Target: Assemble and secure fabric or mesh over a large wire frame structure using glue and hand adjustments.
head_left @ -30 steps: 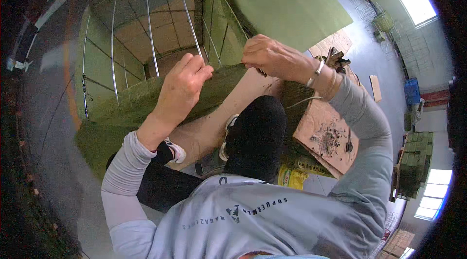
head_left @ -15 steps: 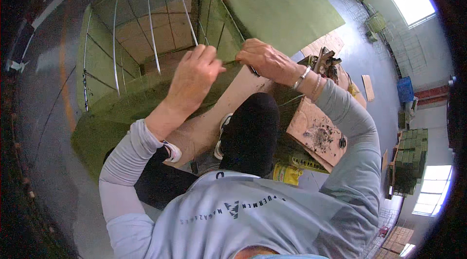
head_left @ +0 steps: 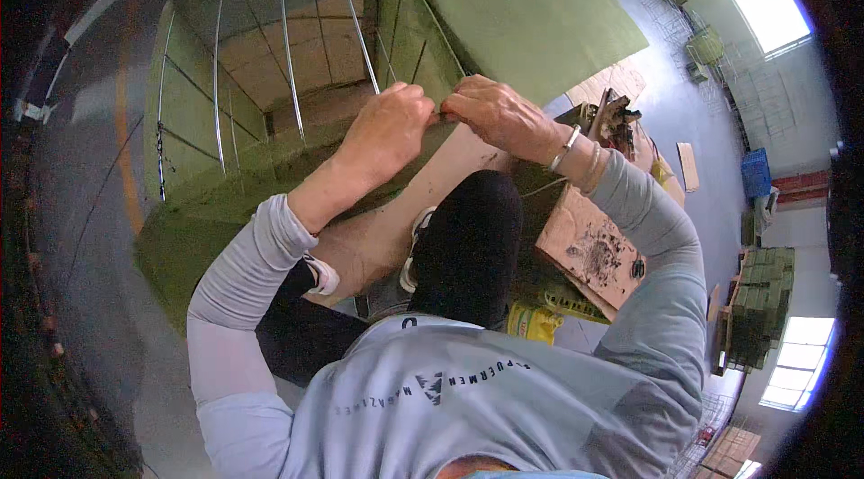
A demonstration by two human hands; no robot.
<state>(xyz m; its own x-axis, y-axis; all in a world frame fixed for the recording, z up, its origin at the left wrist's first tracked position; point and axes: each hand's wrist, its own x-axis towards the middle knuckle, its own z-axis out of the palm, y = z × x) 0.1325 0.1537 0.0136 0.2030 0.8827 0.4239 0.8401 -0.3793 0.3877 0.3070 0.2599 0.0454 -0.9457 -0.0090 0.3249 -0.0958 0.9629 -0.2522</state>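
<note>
A green box-shaped cage of sheet or mesh, with thin metal rods across its open side, stands before me. At its near right corner my two hands meet. My left hand is closed, its fingertips pinched together against those of the other hand. My right hand is closed too, with its fingers bent at the cage's edge. Whatever lies between the fingertips is hidden or too small to name. Loose green material spreads along the cage's near side, below my left forearm.
A flat green sheet lies on cardboard beyond the cage. Right of my knee, dark metal parts sit near a stained cardboard piece. A yellow bag is beside my leg. Stacked green bundles and a blue crate stand farther right.
My left hand has moved right and slightly down, so its fingertips now meet my right hand's. The right hand stays at the cage's corner. The view has shifted slightly.
</note>
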